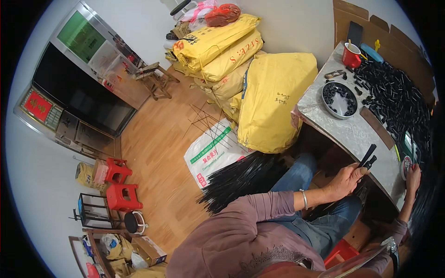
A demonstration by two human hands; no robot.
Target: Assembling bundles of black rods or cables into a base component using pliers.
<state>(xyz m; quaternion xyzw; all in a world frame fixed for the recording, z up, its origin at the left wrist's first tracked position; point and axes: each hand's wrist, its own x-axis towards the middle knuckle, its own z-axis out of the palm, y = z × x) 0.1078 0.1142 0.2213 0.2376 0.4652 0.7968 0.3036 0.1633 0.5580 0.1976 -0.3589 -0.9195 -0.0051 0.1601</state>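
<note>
My left hand (pixel 346 184), with a bracelet at the wrist, is closed around a few slim black rods (pixel 369 156) held upright above my knee, beside the table edge. At the far right, my right hand (pixel 413 180) is closed next to a small round dish (pixel 406 167) on the table. A thin, pale stick-like thing rises by its fingers, but what it grips is too small to make out. Beyond the hands, a round metal bowl (pixel 328 109) holds small black ring-like parts. A large heap of short black tubes (pixel 394 92) covers the table's far right.
On the grey table (pixel 315 97) lie a brown strip (pixel 377 126) and a red mug (pixel 351 59), with cardboard (pixel 394 51) behind. Long black rods (pixel 241 180) lie on a white sack (pixel 204 150) left of my legs. Yellow sacks (pixel 278 102) and red stools (pixel 124 197) stand beyond.
</note>
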